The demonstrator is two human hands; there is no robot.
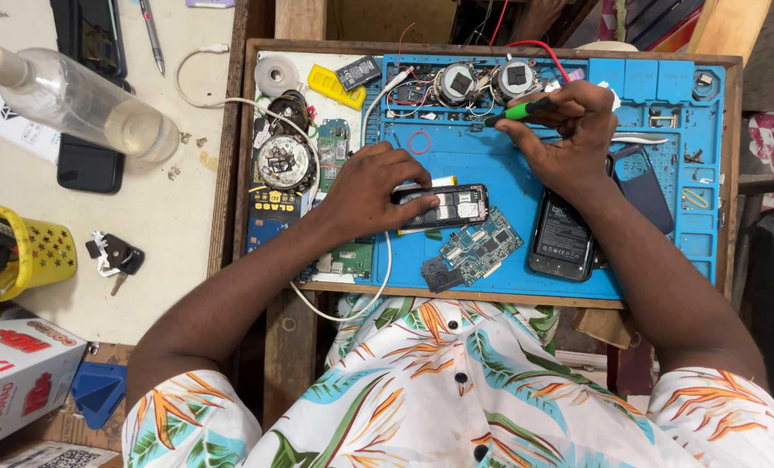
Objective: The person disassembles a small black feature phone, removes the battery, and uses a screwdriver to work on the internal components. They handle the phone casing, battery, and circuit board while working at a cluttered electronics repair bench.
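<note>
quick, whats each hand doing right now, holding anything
Left hand: closed on the opened black phone, pinning it to the blue mat.
Right hand: closed around a green-handled screwdriver.

Light: bright, even daylight over your blue work mat point(491, 165).
Shadows: soft, short beneath your hands.
Glare: highlights on the clear bottle point(75, 100).
Focus: sharp throughout; edges slightly bowed.
</note>
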